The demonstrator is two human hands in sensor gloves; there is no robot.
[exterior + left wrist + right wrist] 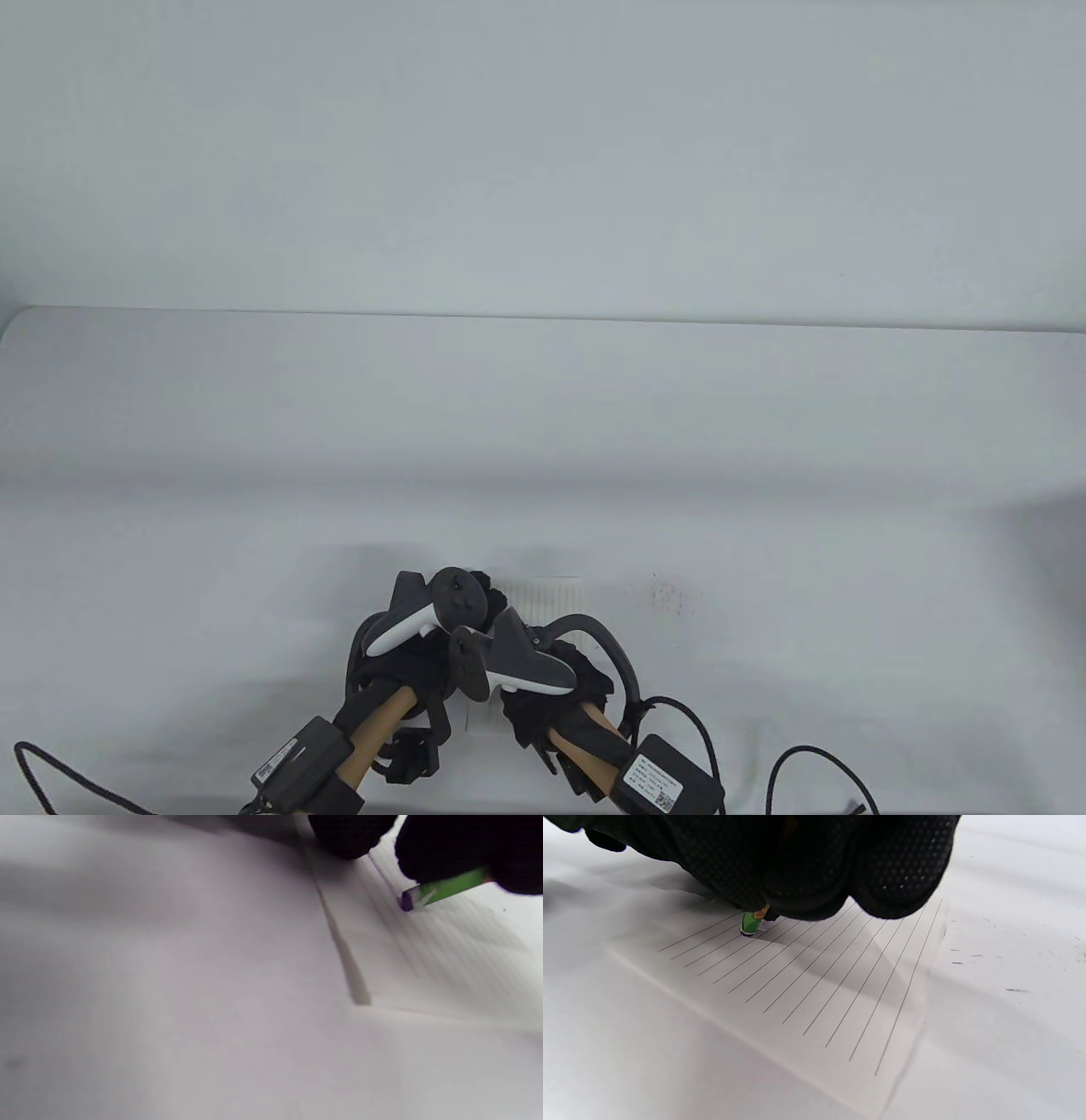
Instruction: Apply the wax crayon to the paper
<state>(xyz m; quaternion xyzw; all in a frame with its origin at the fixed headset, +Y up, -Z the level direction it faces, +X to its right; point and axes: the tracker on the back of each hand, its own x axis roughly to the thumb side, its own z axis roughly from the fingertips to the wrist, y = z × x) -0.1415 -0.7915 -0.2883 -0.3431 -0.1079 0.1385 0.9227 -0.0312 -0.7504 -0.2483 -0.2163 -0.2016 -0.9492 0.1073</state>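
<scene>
A sheet of white lined paper point(547, 598) lies on the white table near its front edge; it also shows in the right wrist view point(840, 984). My right hand point(543, 683) grips a crayon point(751, 923) with a green wrapper and a purple tip. The tip point(406, 902) touches the paper near its edge, at the end of a faint purple stroke point(382, 874). My left hand point(479, 590) is right beside the right hand, and one gloved fingertip point(348, 836) rests on the paper. It holds nothing. The trackers hide most of both hands from above.
The white table point(543, 424) runs back to a pale wall. Faint reddish specks point(666, 594) mark the table just right of the paper. Black cables point(797, 764) and wrist boxes lie at the front edge.
</scene>
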